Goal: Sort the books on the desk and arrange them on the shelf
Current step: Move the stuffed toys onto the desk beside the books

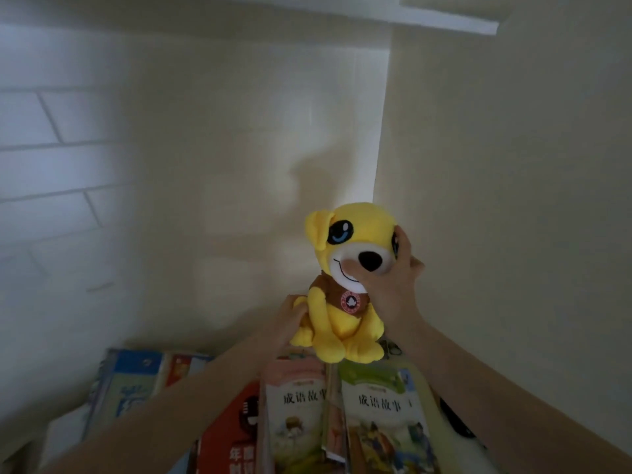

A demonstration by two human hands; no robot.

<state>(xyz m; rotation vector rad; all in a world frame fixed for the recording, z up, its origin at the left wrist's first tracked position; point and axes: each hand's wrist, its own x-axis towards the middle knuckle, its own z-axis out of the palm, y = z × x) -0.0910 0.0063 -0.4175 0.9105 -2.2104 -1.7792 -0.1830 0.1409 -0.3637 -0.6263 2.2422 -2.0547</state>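
I see the right hand [390,289] gripping the plush dog [342,319] by its muzzle, left hand [289,319] holding its flank, probably uncovering the books [297,401].

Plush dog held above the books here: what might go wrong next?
The right hand grips the yellow plush dog by its squashy muzzle, the left hand only at its side; it might slip. Falling, it would land on the pink-covered book and green-covered book below and could shift them.

One yellow plush dog toy [345,302] in the fingers [403,244]. Two hands: left hand [287,319], right hand [390,289]. Below the fingers, five paper books: blue-white book [130,381], orange book [179,369], red book [232,436], pink-topped book [297,405], green-topped book [383,412].
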